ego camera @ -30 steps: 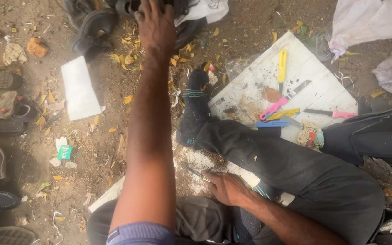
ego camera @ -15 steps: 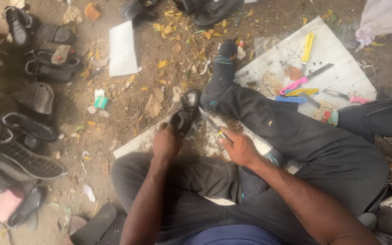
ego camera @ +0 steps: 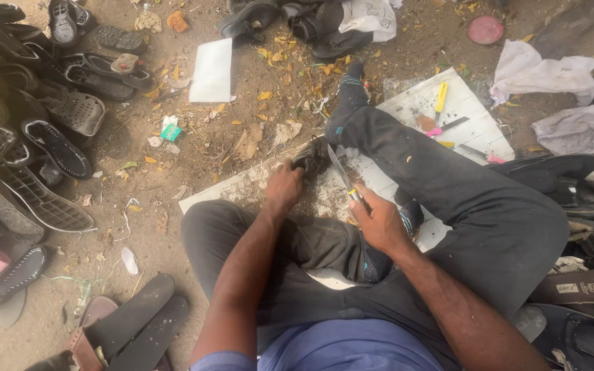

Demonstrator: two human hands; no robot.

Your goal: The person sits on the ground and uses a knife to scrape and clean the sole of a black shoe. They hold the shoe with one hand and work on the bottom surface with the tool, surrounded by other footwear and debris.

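Head view, left hand: the left hand (ego camera: pixel 284 187) sits at the centre of the frame, its grip clenched on a small dark shoe piece (ego camera: pixel 309 161) pressed down onto the white board (ego camera: pixel 242 189) laid on the ground.
Head view, right hand: the right hand (ego camera: pixel 379 220), just right of centre, has its grip grasping a knife (ego camera: pixel 342 177) by the handle; the blade points up and left, its tip near the dark shoe piece.
What has just changed: a second ago the left arm was stretched far out to the dark shoes at the top of the frame; half a second ago it was drawing back with something dark in it. Now both hands are together over the board, so blade and workpiece sit side by side.
Posture: the person sits on the dirt, the right leg (ego camera: pixel 407 158) stretched toward the upper middle of the frame.
Around, right: a second white board (ego camera: pixel 476 127) at upper right carries a yellow-handled tool (ego camera: pixel 441 97) and a pink-handled one (ego camera: pixel 436 132).
Around, left: worn shoes and soles (ego camera: pixel 36 158) crowd the left edge; a white sheet (ego camera: pixel 212 70) lies at upper left of centre.
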